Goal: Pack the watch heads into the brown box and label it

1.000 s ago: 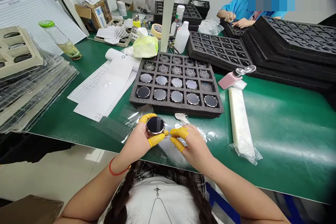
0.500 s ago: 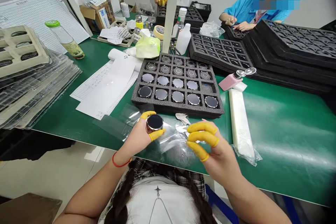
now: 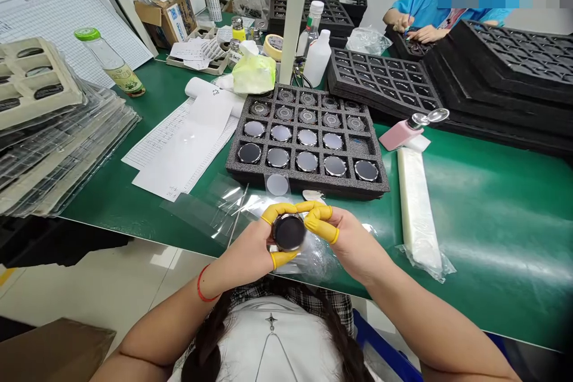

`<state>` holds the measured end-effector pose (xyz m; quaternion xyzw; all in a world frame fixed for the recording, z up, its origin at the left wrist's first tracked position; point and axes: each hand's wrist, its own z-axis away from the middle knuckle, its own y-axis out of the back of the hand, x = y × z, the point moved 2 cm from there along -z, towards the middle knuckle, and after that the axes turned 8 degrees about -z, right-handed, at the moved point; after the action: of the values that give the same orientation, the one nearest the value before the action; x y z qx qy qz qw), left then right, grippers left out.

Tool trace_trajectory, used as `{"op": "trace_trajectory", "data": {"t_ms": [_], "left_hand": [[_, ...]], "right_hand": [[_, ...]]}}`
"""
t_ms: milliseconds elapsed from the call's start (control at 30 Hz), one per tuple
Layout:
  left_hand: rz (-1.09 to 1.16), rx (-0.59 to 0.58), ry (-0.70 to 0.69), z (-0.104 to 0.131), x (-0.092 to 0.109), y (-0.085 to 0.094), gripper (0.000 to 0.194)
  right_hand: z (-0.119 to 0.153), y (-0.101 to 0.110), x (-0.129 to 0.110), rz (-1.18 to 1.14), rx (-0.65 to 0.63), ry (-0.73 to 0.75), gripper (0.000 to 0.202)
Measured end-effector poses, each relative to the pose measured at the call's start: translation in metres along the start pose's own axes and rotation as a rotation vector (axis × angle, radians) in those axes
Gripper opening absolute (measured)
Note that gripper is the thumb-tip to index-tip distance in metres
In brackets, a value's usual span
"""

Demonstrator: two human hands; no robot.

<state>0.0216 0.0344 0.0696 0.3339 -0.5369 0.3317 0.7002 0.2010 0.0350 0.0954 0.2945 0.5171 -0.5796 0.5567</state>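
Left hand has the watch clamped, dark face up. Right hand bunched at its rim, can't tell if gripping. Foam tray just beyond.

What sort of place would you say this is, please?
It looks like a small-electronics workshop, perhaps for watches: the foam tray holds rows of round, watch-like devices, the left hand, in yellow finger covers, holds another device, and more black trays are stacked on the right.

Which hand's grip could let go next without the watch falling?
Probably the right grip: it seems to be only at the edge of the watch, while the left grip holds it from two sides.
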Motion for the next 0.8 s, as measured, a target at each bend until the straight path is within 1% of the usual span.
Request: {"op": "trace_trajectory", "data": {"t_ms": [100,233,467,800], "left_hand": [[0.014,-0.016,0.010,0.0005,-0.0004,-0.0003,0.055],[0.010,-0.018,0.003,0.0009,-0.0005,0.0003,0.056],[-0.009,-0.049,0.022,0.0020,0.0004,0.0025,0.058],[-0.021,-0.047,0.024,0.0016,0.0012,0.0023,0.058]], "right_hand": [[-0.0002,-0.0025,-0.0015,-0.022,-0.033,-0.003,0.041],[-0.0011,-0.0025,-0.0014,-0.056,-0.042,-0.002,0.037],[-0.0001,-0.0022,0.0001,-0.103,-0.012,-0.061,0.034],[-0.0011,-0.0024,0.0012,-0.114,0.005,-0.074,0.032]]}}
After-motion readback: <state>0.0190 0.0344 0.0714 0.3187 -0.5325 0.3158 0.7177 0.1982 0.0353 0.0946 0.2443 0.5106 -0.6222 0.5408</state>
